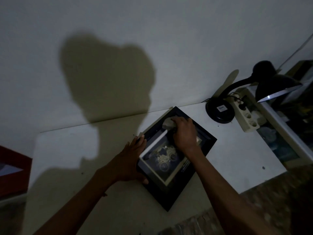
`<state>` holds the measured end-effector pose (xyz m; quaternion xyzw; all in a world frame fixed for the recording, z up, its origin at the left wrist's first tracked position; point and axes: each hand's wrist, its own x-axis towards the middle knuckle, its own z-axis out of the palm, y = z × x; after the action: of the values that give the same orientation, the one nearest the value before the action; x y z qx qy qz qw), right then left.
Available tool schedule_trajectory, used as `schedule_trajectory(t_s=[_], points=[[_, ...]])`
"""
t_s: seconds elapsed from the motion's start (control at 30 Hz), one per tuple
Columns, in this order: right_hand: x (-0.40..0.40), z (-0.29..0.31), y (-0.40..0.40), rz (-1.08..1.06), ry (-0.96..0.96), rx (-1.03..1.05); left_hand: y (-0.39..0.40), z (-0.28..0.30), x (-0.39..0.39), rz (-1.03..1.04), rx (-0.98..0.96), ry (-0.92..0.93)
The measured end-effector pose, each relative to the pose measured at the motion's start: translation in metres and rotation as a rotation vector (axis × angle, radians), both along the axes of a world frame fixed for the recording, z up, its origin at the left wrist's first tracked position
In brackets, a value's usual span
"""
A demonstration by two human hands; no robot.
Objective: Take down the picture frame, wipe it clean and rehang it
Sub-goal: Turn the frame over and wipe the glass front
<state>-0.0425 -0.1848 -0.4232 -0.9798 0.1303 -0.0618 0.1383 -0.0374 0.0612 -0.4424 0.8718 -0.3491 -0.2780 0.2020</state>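
Observation:
A black picture frame (171,192) with a white inner mat and a golden carriage picture lies flat on the white table (71,150), turned diagonally. My left hand (130,160) rests along the frame's left edge with straight fingers and the thumb at its lower rim. My right hand (183,133) grips a crumpled grey cloth (167,124) and presses it on the glass near the frame's far corner. The room is dim.
A black desk lamp (220,111) stands at the table's back right beside a white power strip (245,116). A glass tank with a white rim (284,126) sits to the right. A red box (13,172) lies at the left. The bare wall (152,39) rises behind.

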Motion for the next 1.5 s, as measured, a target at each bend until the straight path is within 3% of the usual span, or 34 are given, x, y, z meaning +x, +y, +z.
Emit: schedule_trajectory(t_s=[0.2, 0.3, 0.4, 0.77, 0.97, 1.03, 1.1, 1.23, 1.37, 1.5], points=[[-0.021, 0.003, 0.000, 0.173, -0.021, 0.168, 0.000, 0.000, 0.000, -0.005, -0.002, -0.019], [-0.005, 0.008, -0.017, 0.015, -0.156, 0.240, -0.002, 0.002, 0.000, -0.011, 0.006, -0.007], [0.010, 0.006, -0.018, -0.079, -0.100, 0.185, -0.002, 0.004, -0.001, -0.015, 0.010, -0.001], [-0.025, -0.001, 0.013, 0.178, -0.069, 0.110, -0.002, 0.002, 0.000, -0.026, 0.011, -0.049], [-0.055, 0.002, 0.032, 0.398, -0.032, 0.268, -0.002, 0.001, -0.001, -0.018, 0.004, -0.048], [-0.056, 0.010, 0.026, 0.347, -0.048, 0.409, -0.001, 0.004, -0.002, -0.022, 0.000, -0.044], [-0.050, 0.019, 0.012, 0.157, -0.117, 0.487, 0.001, 0.004, -0.005, -0.015, 0.022, -0.090], [-0.029, 0.024, -0.028, -0.113, -0.160, 0.355, 0.012, -0.002, -0.021, 0.027, 0.073, -0.200], [-0.024, 0.016, -0.020, -0.095, -0.014, 0.264, 0.017, -0.005, -0.026, 0.060, 0.017, -0.148], [-0.047, 0.007, 0.019, 0.013, -0.015, 0.221, 0.017, -0.005, -0.024, 0.061, -0.001, -0.157]])
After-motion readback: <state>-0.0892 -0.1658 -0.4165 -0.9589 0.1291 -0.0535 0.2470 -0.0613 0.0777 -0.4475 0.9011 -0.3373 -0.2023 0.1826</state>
